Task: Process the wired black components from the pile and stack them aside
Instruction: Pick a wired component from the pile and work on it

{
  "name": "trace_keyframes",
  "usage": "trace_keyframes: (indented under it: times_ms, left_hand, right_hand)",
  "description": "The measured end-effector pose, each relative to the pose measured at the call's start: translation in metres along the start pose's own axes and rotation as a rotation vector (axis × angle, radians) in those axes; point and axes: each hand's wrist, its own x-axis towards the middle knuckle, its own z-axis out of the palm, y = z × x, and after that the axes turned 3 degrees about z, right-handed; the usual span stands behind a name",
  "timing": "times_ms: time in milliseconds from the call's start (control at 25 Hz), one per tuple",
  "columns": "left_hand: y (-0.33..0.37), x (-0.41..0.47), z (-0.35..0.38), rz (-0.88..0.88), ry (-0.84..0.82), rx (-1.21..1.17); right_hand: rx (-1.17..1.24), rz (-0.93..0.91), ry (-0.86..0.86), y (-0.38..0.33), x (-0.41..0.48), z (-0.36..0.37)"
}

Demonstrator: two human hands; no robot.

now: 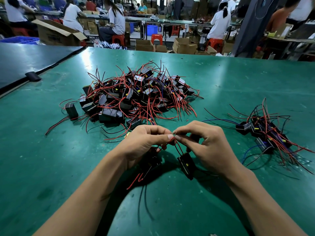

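A big pile of black components (pixel 136 94) with red and black wires lies mid-table. A smaller heap of the same components (pixel 265 133) sits at the right. My left hand (pixel 146 143) and my right hand (pixel 206 145) meet in front of the pile, fingertips pinching the bare wire ends (pixel 174 135) together. One black component (pixel 186 165) hangs from those wires below my right hand. A second black component (pixel 151 163) is partly hidden under my left palm, its red and black wires trailing toward me.
The green table (pixel 51 167) stretches all around. A single component (pixel 72 110) lies left of the pile. A dark mat (pixel 25 62) covers the far left. Beyond the far edge are seated people, cardboard boxes (pixel 185 46) and red stools.
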Motion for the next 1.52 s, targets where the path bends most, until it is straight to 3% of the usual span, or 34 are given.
trace_keyframes:
  times_ms: [600, 1520]
  left_hand:
    - [0.001, 0.000, -0.003, -0.025, -0.030, 0.011]
    - [0.001, 0.000, -0.002, -0.004, -0.014, 0.004]
  right_hand:
    - [-0.093, -0.083, -0.014, 0.013, -0.002, 0.006]
    - [-0.137, -0.041, 0.043, 0.006, -0.001, 0.005]
